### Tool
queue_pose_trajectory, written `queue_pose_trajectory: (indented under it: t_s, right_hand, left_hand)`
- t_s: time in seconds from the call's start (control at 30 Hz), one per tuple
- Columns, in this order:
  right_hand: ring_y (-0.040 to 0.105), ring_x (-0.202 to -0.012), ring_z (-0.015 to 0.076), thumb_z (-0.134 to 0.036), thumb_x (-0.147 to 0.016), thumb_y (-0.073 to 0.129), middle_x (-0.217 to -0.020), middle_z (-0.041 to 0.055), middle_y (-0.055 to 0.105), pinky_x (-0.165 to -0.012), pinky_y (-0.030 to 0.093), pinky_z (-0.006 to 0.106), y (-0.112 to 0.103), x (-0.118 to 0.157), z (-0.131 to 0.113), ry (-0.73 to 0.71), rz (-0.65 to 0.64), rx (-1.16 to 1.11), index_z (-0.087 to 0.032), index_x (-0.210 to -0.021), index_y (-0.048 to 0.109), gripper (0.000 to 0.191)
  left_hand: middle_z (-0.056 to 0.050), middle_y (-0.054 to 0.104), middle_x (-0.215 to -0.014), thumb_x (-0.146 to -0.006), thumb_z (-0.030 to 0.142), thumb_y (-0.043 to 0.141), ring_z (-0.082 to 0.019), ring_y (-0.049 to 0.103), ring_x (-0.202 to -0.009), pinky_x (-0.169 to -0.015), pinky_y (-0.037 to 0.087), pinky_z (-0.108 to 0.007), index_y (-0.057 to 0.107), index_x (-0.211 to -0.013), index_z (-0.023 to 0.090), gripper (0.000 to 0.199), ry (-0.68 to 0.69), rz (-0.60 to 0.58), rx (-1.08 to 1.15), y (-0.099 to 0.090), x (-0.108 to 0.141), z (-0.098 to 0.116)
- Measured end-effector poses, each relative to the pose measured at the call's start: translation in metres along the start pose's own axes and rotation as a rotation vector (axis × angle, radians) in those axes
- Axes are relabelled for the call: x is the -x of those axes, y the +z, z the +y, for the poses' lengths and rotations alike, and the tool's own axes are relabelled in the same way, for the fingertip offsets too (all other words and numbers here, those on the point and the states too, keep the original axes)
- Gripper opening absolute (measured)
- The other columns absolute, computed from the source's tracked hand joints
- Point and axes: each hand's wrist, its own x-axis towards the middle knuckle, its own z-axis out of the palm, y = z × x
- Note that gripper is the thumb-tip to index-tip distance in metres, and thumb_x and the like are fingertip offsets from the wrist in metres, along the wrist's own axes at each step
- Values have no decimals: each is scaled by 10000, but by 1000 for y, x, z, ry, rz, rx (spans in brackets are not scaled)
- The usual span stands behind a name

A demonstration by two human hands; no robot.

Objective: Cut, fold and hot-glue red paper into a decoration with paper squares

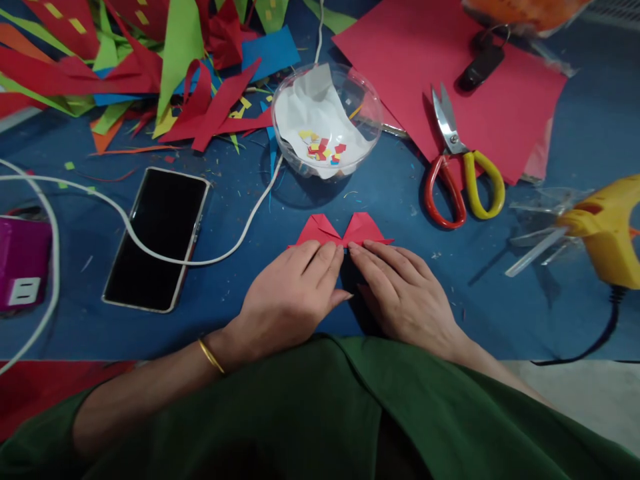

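Observation:
A folded piece of red paper (362, 229) lies on the blue table in front of me, with two peaks pointing away and a narrow fold along its near edge. My left hand (293, 290) holds down the left half, its fingers closed together and their tips on the near fold; its thumb points right, off the paper. On the right half, my right hand (407, 293) presses the same fold with closed fingers, its thumb partly hidden beneath. The fingertips of both hands almost meet at the middle. Part of the near edge is covered by my fingers.
Beyond the paper stands a clear bowl (367, 143) holding white paper and coloured scraps. Scissors (453, 143) rest partly on red sheets (400, 53). A yellow glue gun (607, 230) is at right. A phone (157, 237), white cable (260, 210) and cut paper strips (180, 53) occupy the left.

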Motion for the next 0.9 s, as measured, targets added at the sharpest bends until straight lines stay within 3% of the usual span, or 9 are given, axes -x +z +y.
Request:
queue_pose_trajectory:
  t_s: [0.13, 0.23, 0.37, 0.47, 0.67, 0.9]
  right_hand:
    - [579, -1306, 244, -122, -985, 496, -1376, 165, 670, -1097, 435, 387, 1, 2, -1, 9, 6, -26, -48, -1402, 525, 424]
    - [639, -1233, 236, -122, -989, 510, -1299, 132, 719, -1036, 485, 389, -2, 2, 2, 76, 85, -80, -124, -1376, 556, 389]
    - [706, -1016, 245, -199, -969, 599, -1078, 86, 758, -878, 544, 400, -14, -3, 13, 427, 292, -230, -217, -1198, 678, 243]
    - [676, -868, 210, -232, -921, 670, -958, 55, 718, -773, 546, 362, -19, -10, 24, 615, 279, -402, -225, -1039, 729, 132]
    - [611, -787, 186, -254, -878, 701, -839, 21, 649, -726, 485, 348, -9, -18, 35, 654, 136, -502, -239, -880, 724, 27]
    - [583, -756, 190, -285, -885, 678, -826, 23, 623, -700, 430, 355, -1, -23, 31, 652, 154, -379, -222, -815, 676, 94]
  left_hand:
    - [-233, 717, -1171, -1012, 421, 542, -327, 678, -978, -768, 575, -438, 615, -1298, -20, 532, -3, -38, 9, 0, 0, 0]
    - [-223, 715, -1167, -997, 430, 572, -321, 672, -967, -766, 569, -431, 607, -1310, -18, 547, 1, -58, 5, 1, 0, -1]
    - [-229, 711, -1157, -986, 439, 592, -320, 663, -970, -750, 567, -424, 585, -1323, -47, 592, 16, -88, 10, 0, -1, -2]
    - [-226, 710, -1152, -999, 446, 568, -314, 660, -972, -739, 564, -416, 583, -1329, -40, 588, 16, -109, 8, -1, -1, -2]
    - [-208, 720, -1128, -1009, 465, 543, -300, 672, -945, -712, 559, -399, 597, -1318, -25, 582, 15, -86, -7, -1, -2, -3]
    - [-198, 730, -1147, -1007, 447, 557, -286, 679, -918, -696, 551, -388, 616, -1308, -15, 556, 14, -80, -13, -1, -2, -3]
